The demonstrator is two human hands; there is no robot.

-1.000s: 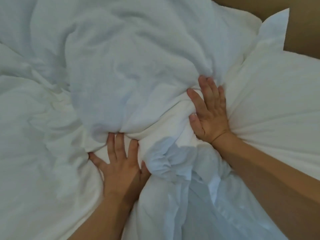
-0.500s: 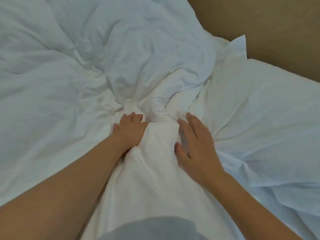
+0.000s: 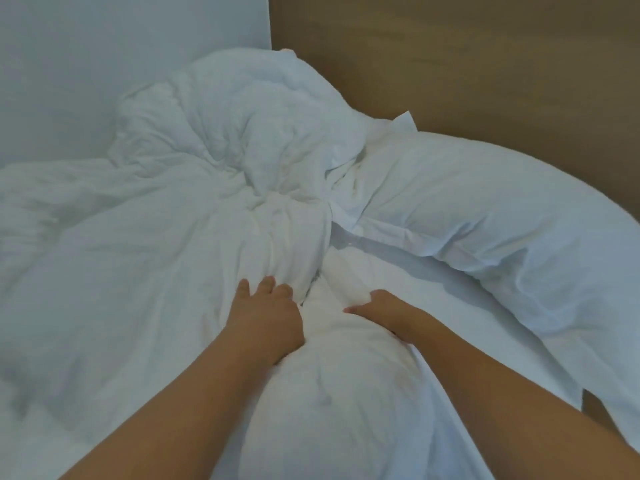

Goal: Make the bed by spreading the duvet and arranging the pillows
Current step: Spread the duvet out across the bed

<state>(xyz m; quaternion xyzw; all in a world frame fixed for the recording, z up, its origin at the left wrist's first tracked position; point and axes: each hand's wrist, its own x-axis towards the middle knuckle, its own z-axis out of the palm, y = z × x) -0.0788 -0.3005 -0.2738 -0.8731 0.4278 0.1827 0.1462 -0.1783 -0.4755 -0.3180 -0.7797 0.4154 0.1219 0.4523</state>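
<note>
A crumpled white duvet [image 3: 207,174] is heaped across the bed, with one bunched part drawn into a thick roll [image 3: 332,393] toward me. My left hand [image 3: 268,318] clasps the roll's left side, fingers lying over the folds. My right hand [image 3: 382,311] curls around its right side, fingertips dug into the fabric. A white pillow [image 3: 485,216] lies to the right against the headboard, touching the duvet heap at its left corner.
A brown wooden headboard [image 3: 450,57] runs along the back right. A white wall [image 3: 86,64] stands at the back left. The white bed sheet [image 3: 433,289] shows between the roll and the pillow.
Both hands have drawn the bunched duvet back toward me and closed around it. The view has pulled away, so the wall and more of the headboard and pillow show.
</note>
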